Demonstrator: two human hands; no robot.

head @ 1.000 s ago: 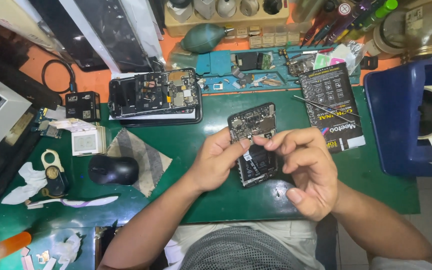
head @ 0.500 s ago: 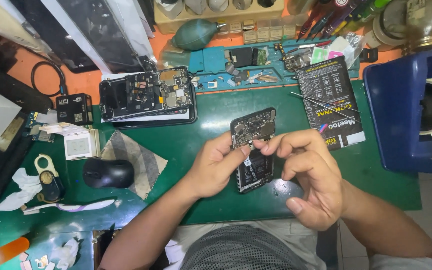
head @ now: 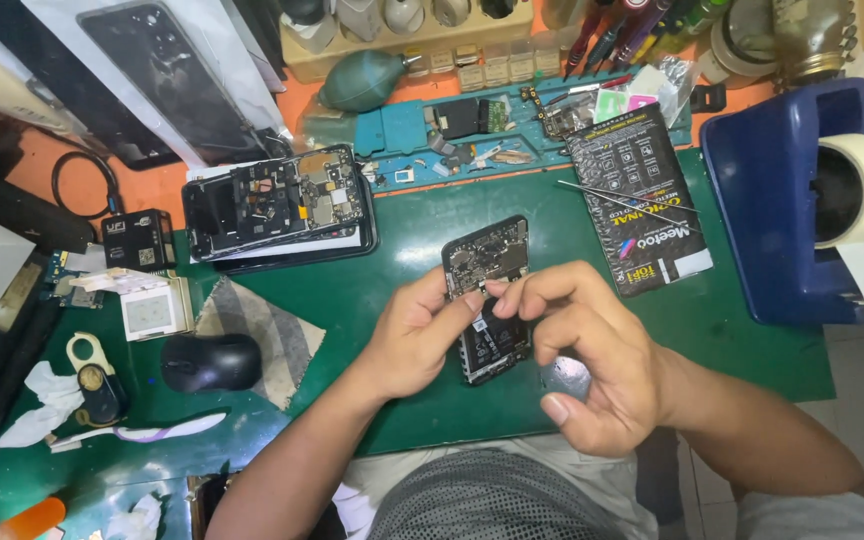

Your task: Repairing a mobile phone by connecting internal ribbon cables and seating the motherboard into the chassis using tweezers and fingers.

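An opened black phone (head: 488, 262) with its circuit boards bare lies on the green mat (head: 407, 240) in front of me. My left hand (head: 420, 330) rests against its left edge, fingertips pinched on the phone's middle. My right hand (head: 582, 350) curls over the phone's right side, thumb and forefinger meeting the left fingertips on a tiny part too small to make out. The phone's lower half is partly hidden by both hands.
A second dismantled phone (head: 277, 200) lies at upper left. A black mouse (head: 210, 361) sits on the left, beside a grey cloth (head: 260, 335). Tweezers (head: 624, 200) lie across a black packet (head: 642, 205). A blue tape dispenser (head: 787, 205) stands at right. A teal parts tray (head: 472, 130) and green blower (head: 362, 80) are behind.
My fingertips have shifted slightly on the phone's middle and both hands stay on it. The view has shifted a little; nothing else has moved.
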